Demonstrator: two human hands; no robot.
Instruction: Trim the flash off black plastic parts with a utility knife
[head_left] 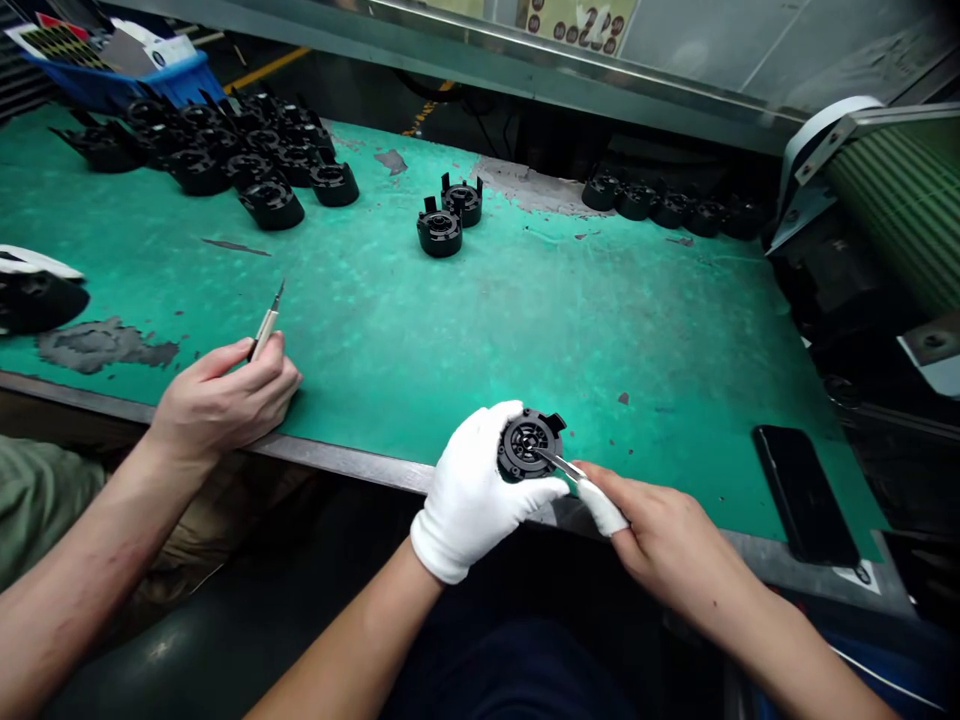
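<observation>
My left hand (472, 490), in a white glove, is closed round a round black plastic part (517, 462) near the front edge of the table. Ribs and openings mark the part's upper face, and one tab stands up at its far right rim. My bare right hand (660, 520) grips a craft knife (568, 467) with a slim metal blade and a white-wrapped handle. Its tip meets the middle of the part's face; the exact spot of contact is too small to make out. Two similar black parts (440, 230) stand farther back on the green table (570, 320).
At left, a co-worker's hand (225, 395) holds a thin-bladed knife (265, 330). Many black parts (255, 165) cluster at the back left, before a blue bin (157, 85). Several more (671, 208) line the back right. A phone (805, 495) lies right, below a green-belted conveyor (900, 190).
</observation>
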